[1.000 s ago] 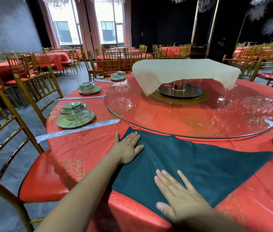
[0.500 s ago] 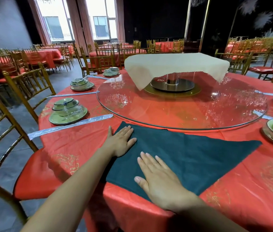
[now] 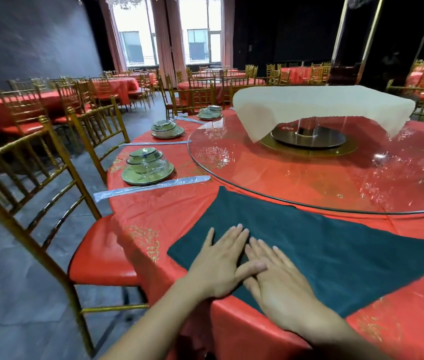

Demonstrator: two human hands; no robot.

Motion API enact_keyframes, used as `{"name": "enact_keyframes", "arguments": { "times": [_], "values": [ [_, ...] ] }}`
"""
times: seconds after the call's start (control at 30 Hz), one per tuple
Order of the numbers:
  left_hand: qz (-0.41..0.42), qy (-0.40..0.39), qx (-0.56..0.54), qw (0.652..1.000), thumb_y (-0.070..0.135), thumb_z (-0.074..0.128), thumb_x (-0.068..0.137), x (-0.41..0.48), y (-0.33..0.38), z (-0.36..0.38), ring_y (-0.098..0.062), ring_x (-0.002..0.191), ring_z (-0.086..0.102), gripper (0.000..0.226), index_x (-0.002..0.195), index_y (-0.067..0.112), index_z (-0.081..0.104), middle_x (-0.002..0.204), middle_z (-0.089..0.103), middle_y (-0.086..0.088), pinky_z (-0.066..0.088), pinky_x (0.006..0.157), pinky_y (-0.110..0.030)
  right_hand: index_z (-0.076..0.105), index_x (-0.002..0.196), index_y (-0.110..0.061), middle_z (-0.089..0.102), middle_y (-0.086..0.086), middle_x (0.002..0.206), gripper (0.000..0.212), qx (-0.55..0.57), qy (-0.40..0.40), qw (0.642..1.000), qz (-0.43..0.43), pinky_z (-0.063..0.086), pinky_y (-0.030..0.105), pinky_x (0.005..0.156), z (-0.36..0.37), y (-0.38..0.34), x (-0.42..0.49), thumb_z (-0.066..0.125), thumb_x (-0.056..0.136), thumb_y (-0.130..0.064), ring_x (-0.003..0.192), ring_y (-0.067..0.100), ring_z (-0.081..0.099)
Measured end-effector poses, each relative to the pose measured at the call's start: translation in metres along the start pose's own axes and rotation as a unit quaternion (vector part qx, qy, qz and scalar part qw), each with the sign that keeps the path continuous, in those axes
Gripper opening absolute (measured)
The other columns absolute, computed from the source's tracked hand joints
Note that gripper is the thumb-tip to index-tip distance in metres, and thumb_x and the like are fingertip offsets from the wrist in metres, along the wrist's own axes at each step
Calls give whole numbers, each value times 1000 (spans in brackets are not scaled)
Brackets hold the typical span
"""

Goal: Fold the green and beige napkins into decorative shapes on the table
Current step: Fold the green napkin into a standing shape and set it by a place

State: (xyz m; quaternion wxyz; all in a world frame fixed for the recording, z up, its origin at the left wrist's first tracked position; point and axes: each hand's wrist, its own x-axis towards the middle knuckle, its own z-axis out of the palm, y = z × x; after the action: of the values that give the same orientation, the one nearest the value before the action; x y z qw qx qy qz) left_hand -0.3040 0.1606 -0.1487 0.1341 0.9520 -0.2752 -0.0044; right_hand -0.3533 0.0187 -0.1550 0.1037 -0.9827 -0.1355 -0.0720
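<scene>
Your left hand (image 3: 221,261) and right hand (image 3: 281,281) press flat, gripping nothing, on the green napkin (image 3: 335,245) at the near edge of the table (image 3: 169,211); it looks soft and light, so lift it by a corner.

Bare forearms lead to the left hand (image 3: 220,262) and right hand (image 3: 281,287), nails short.

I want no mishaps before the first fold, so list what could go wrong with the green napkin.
1. The green napkin lies on a glossy red tablecloth with its near edge reaching the table's edge; under the flat left hand and right hand it could slide off.
2. Its far edge meets the rim of the glass turntable and might catch there when lifted.
</scene>
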Motion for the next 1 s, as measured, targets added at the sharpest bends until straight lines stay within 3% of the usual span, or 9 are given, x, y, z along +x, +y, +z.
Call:
{"name": "enact_keyframes", "arguments": {
  "times": [0.1,0.2,0.37,0.47,0.53,0.6,0.73,0.83,1.0],
  "values": [
    [-36,-12,51,998,91,-22,40,1,-28,-6,-4,143,-8,130,149,23,0,157,-6,4,-12,115,-41,37,141,-13,22,-1,150,102,-35,-3,999,5,1,25,109,2,2,4,-22,78,-67,140,9,18],
    [-75,-22,54,995,92,-24,36,0,-50,-14,-6,144,-8,131,148,28,-2,157,-7,4,-15,113,-45,2,149,-18,-10,-6,155,126,-9,-21,1000,-2,-20,23,106,4,4,0,-42,44,-71,131,2,-23],
    [-154,4,108,982,88,-32,31,-2,-76,-31,-10,144,-9,134,148,29,-3,157,-8,3,-17,111,-50,-3,149,-18,-13,-4,156,133,-2,-35,999,-12,-19,22,109,-2,3,-1,-46,34,-69,126,-2,-26],
    [-60,40,125,990,81,-11,56,13,-50,-39,-16,146,3,114,148,20,14,158,1,-3,-1,116,-40,-1,149,-16,-13,-3,155,131,-6,-17,1000,-13,-26,21,103,2,3,3,-45,38,-69,128,3,-26],
    [45,39,66,996,58,15,85,35,-21,-32,-19,144,16,76,143,11,31,156,15,-9,13,115,-30,16,148,-11,1,0,154,120,-37,51,998,-29,-28,19,100,3,1,5,-37,57,-67,138,9,-10],
    [70,2,55,996,36,33,98,62,-6,-17,-20,143,17,52,141,8,34,155,17,-10,15,115,-29,30,144,-8,10,-1,150,106,-34,55,998,-18,-24,18,102,2,0,4,-27,71,-62,141,10,8],
    [-7,-30,68,997,42,28,100,102,-24,-5,-20,145,10,58,145,6,22,157,11,-11,9,117,-33,71,107,-15,66,-1,118,82,-15,-22,999,27,9,27,106,7,2,6,-3,96,-47,110,9,61],
    [-66,-67,52,994,55,22,95,119,-39,-11,-15,145,0,71,149,10,10,158,0,-6,-1,118,-38,73,102,-15,69,-1,112,81,-23,14,999,20,12,28,105,17,5,7,-1,96,-46,105,10,64],
    [-116,-68,61,989,64,19,91,136,-61,-18,-12,145,0,78,150,16,5,158,0,-1,-8,116,-46,73,103,-15,68,-1,113,80,-13,-17,1000,16,14,29,104,21,8,5,-1,96,-46,110,11,60]
  ]
}}
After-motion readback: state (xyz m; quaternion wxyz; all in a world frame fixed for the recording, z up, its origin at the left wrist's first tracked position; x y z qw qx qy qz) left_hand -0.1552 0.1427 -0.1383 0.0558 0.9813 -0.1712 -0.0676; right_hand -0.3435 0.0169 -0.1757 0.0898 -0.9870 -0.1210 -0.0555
